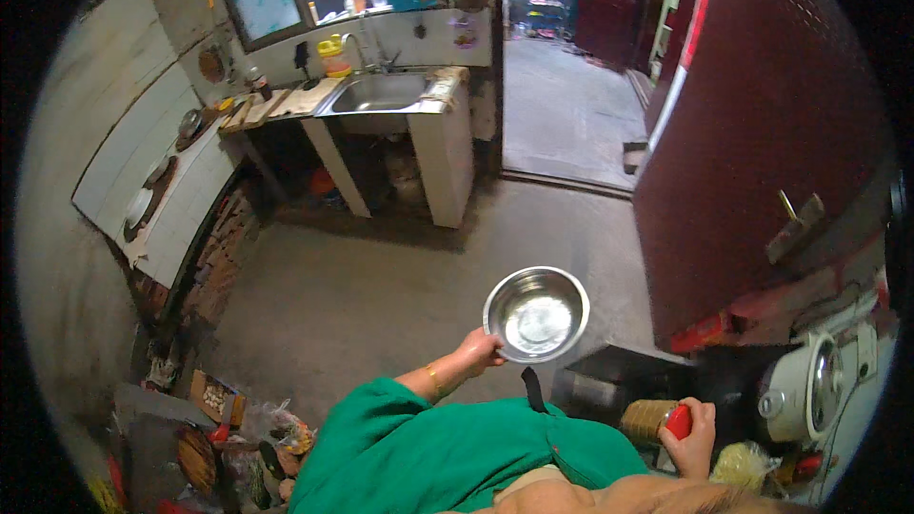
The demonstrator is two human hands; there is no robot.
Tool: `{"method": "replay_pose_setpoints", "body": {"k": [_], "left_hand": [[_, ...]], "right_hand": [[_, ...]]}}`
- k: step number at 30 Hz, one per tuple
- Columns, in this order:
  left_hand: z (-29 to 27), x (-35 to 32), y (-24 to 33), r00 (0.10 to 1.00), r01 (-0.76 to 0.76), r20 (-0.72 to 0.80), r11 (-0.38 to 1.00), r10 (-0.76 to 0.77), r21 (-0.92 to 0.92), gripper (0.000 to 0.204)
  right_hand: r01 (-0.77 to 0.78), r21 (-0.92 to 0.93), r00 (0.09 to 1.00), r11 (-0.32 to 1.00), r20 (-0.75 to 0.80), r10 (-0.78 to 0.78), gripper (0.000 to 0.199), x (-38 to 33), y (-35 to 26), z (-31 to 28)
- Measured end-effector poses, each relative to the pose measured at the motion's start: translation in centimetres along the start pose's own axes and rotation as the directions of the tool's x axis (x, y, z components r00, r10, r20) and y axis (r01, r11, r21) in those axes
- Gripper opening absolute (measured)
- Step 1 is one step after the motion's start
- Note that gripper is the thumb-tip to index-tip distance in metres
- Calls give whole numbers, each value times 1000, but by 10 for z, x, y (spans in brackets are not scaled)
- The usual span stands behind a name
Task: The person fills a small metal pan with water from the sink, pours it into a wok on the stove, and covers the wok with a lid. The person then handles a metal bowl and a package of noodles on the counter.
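My left hand (478,349) is closed on the rim of a round stainless steel bowl (536,312), held out over the floor with its shiny inside facing up. I see nothing in the bowl. Lower right, my right hand (698,433) grips the red lid end of a jar (649,421) with a tan, brownish body, which lies tilted sideways. Beside that hand are a clear plastic bag with something pale yellow (743,466) and a white rice cooker (804,390).
A dark red door (752,133) stands open on the right, by a doorway. Across the room, a steel sink (381,93) is set in a tiled counter. A tiled ledge (176,205) runs along the left wall. Bagged goods and vegetables (271,447) lie at lower left.
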State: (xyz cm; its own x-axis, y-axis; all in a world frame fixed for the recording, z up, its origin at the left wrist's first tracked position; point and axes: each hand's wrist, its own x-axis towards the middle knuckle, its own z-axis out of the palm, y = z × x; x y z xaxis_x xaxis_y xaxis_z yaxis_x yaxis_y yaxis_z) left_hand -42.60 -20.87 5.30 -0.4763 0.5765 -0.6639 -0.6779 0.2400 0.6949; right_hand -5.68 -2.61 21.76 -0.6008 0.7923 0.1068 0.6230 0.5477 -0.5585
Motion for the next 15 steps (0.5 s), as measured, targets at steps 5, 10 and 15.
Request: {"method": "replay_pose_setpoints", "body": {"k": [5,10,15], "left_hand": [[-163,-37,24,979,-109,-194,969,66,-223,14],[-268,-45,24,899,-281,-433,841,62,-462,9],[-357,-21,48,860,-394,-507,701,53,-595,7]], "right_hand": [[238,40,970,970,49,-240,50,73,-95,67],[375,78,910,924,161,-383,49,151,-188,138],[462,140,825,876,295,-482,49,238,-284,224]]}}
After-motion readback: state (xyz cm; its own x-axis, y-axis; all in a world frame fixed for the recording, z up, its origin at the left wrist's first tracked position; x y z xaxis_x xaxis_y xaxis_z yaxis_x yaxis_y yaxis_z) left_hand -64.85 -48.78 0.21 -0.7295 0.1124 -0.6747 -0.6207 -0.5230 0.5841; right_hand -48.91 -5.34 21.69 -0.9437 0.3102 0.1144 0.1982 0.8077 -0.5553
